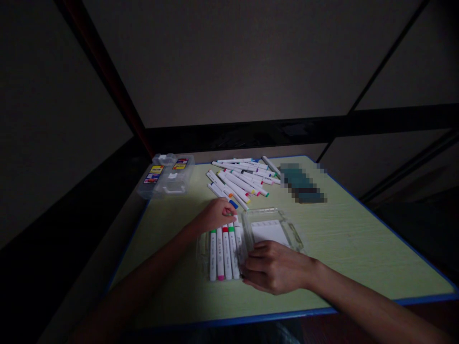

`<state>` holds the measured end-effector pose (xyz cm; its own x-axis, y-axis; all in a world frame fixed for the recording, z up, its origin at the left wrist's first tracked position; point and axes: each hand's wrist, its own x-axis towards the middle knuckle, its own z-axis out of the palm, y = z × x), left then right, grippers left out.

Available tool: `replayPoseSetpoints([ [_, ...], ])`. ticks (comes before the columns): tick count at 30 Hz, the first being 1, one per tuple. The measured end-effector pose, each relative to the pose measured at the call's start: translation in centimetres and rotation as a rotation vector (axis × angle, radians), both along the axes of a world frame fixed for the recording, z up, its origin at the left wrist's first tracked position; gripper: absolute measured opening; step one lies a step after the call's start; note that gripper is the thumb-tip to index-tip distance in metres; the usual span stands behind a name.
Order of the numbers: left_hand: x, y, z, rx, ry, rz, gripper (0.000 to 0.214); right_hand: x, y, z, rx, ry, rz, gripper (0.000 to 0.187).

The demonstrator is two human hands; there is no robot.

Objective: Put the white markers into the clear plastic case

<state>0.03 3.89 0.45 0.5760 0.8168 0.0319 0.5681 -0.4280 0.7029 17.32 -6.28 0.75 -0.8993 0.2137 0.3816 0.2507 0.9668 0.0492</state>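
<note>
An open clear plastic case lies on the table in front of me, with several white markers side by side in its left half. Some of their bands are green, one is red, and one end is pink. My left hand is closed, its fingertips pinching the upper end of the rightmost marker. At the near end of that marker, my right hand rests over the case's lower right part with fingers curled. Whatever its fingertips hold is hidden. A white card lies in the case's right half.
Beyond the case lies a loose pile of white markers with coloured ends. Another clear case with bright labels stands at the far left table edge. A blurred greenish flat object lies at the right. Blue edging borders the table.
</note>
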Motion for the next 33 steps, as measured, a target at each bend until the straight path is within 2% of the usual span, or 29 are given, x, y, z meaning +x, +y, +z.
replayPoseSetpoints([
  [7, 0.02, -0.01, 0.01, 0.009, 0.005, 0.001, 0.011, 0.10, -0.12, -0.03, -0.063, 0.001, -0.020, 0.027],
  [19, 0.06, 0.11, -0.28, 0.001, 0.018, 0.015, 0.010, 0.26, -0.23, -0.07, -0.093, -0.023, -0.045, 0.021],
  [33, -0.06, 0.54, -0.54, -0.010, 0.002, -0.015, 0.011, 0.23, -0.21, 0.02, -0.105, -0.041, -0.037, 0.024],
])
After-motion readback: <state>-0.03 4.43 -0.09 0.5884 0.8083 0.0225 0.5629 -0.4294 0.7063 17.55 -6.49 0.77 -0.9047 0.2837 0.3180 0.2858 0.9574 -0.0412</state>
